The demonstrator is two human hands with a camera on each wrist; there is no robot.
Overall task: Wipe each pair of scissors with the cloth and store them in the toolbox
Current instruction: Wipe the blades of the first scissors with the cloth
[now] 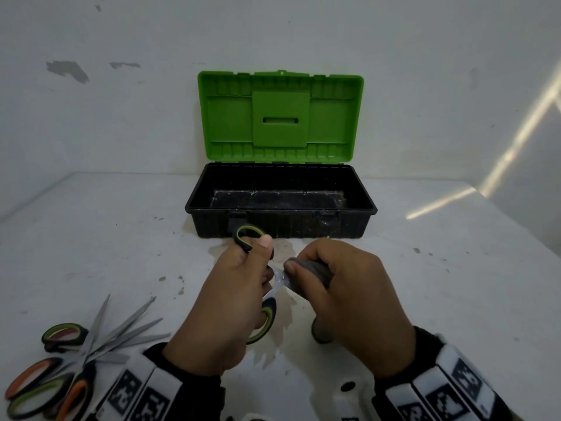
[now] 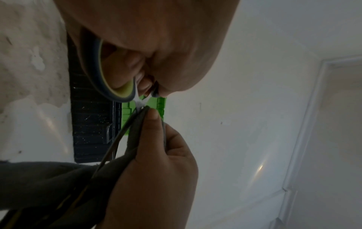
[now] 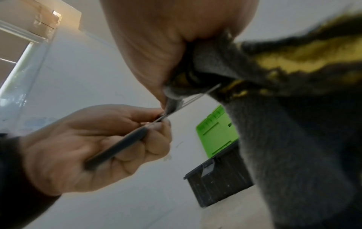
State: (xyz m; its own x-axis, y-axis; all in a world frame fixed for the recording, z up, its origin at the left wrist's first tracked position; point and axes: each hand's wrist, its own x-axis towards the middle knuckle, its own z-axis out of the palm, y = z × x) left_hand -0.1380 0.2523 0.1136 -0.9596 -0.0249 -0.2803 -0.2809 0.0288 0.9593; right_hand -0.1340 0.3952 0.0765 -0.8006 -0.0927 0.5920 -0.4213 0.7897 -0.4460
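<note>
Grey cloth (image 1: 312, 273) is bunched in the right hand (image 1: 346, 299), whose fingers pinch it around the blades of a pair of green-and-black-handled scissors (image 1: 267, 322) at the middle of the head view. The left hand (image 1: 224, 308) grasps those scissors by the handles, thumb pressed near the upper loop. Behind the hands, in the centre of the frame, stands the toolbox (image 1: 280, 218), black tub open, green lid (image 1: 280, 117) upright against the wall. More scissors (image 1: 76, 357) with orange and green handles lie heaped at the lower left on the white table (image 1: 440, 284).
</note>
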